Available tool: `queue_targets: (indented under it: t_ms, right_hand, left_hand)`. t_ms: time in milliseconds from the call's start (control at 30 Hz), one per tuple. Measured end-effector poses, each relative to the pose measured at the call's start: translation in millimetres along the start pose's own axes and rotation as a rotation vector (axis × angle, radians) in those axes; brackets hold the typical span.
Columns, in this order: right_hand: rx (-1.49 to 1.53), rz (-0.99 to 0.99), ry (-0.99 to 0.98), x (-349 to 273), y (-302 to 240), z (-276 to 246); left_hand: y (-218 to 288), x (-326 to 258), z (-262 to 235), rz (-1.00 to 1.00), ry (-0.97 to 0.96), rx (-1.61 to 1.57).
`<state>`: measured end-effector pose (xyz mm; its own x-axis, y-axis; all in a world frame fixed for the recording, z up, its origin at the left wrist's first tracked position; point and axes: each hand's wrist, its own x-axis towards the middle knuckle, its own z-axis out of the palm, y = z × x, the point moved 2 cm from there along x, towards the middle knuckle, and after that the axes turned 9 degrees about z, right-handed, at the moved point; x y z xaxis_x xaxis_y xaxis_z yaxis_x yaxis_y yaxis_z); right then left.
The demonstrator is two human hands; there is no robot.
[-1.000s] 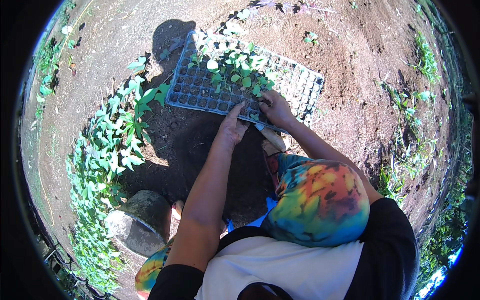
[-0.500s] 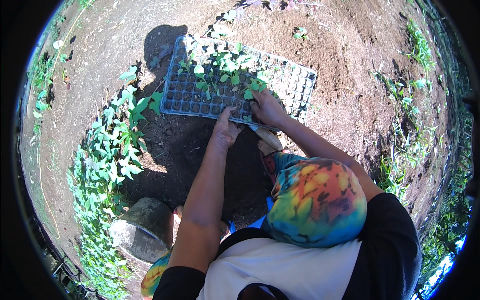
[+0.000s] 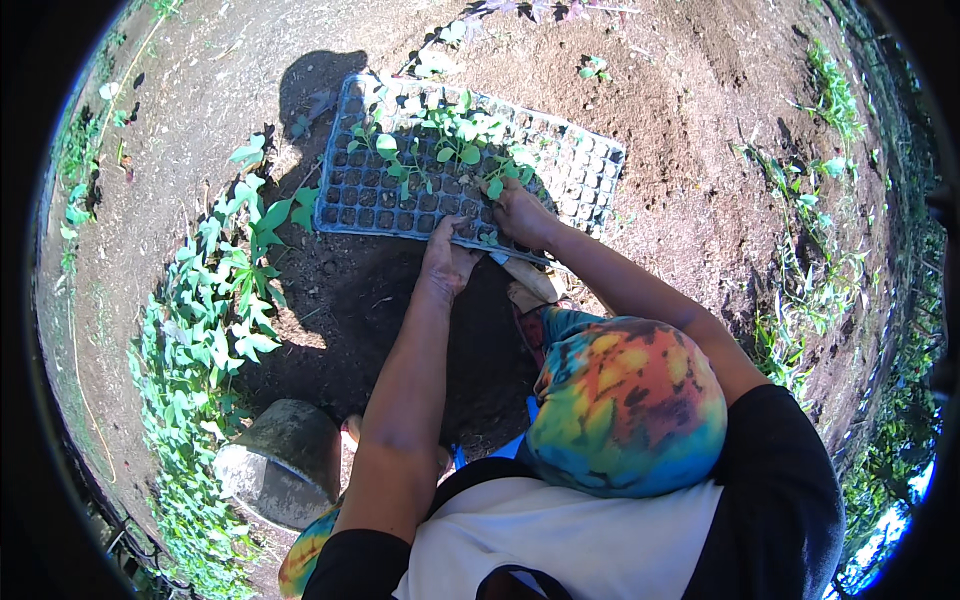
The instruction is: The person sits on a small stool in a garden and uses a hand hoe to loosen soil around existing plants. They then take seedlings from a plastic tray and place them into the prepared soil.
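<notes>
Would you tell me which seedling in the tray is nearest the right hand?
The small one just above the right hand; the other seedlings stand farther up the tray.

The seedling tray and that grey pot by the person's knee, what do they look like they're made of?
The seedling tray looks like thin moulded plastic, dark and slightly glossy: its many small square cells have thin walls that catch the sun. The grey pot has a dull, rough, chalky surface, so possibly cement or weathered plastic; the picture leaves that open.

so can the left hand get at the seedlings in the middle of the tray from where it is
Probably yes: the left hand rests on the near edge of the seedling tray, and nothing lies between it and the seedlings.
</notes>
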<state>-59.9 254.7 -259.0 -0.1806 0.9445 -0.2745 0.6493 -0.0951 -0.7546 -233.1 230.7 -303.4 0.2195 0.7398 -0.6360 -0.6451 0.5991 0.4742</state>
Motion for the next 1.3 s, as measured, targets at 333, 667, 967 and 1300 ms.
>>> queue_targets:
  t_ms: [333, 667, 967, 1300]
  right_hand:
    - [0.230, 0.357, -0.106, 16, 28, 16]
    - [0.486, 0.092, 0.025, 18, -3, -11]
    - [0.355, 0.248, 0.025, 31, -21, -4]
    - [0.533, 0.281, -0.100, 41, 6, 2]
  left_hand:
    - [-7, 10, 0, 0.012, -0.089, -0.054]
    - [-1, 7, -5, 0.034, -0.046, 0.054]
    - [-3, 11, -10, -0.019, -0.068, 0.016]
    - [5, 7, -3, -0.047, -0.185, -0.019]
